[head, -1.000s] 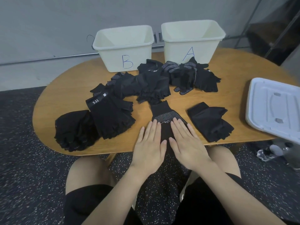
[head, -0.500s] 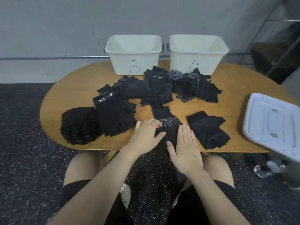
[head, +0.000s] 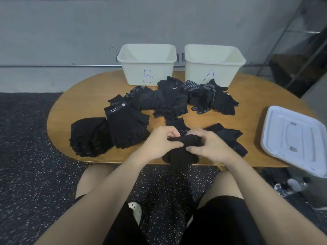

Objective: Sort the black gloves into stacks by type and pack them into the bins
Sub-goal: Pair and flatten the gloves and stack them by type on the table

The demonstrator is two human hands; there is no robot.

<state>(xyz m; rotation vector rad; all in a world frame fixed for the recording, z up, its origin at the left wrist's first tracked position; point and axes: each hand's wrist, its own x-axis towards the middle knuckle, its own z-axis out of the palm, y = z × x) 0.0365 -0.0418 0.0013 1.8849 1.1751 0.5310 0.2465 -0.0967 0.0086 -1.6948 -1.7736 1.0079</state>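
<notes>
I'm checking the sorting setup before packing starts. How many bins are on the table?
2. Bin B stands at the back of the table; bin A stands just right of it. Both look empty, though their floors are partly hidden.

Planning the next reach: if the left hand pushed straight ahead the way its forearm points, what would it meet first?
The left hand grips the folded glove, pointing up-right. Beyond it, probably the dotted-cuff glove underneath; depth is unclear.

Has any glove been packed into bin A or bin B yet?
No. What shows of the insides of bin B and bin A is bare, and the gloves lie on the table.
</notes>
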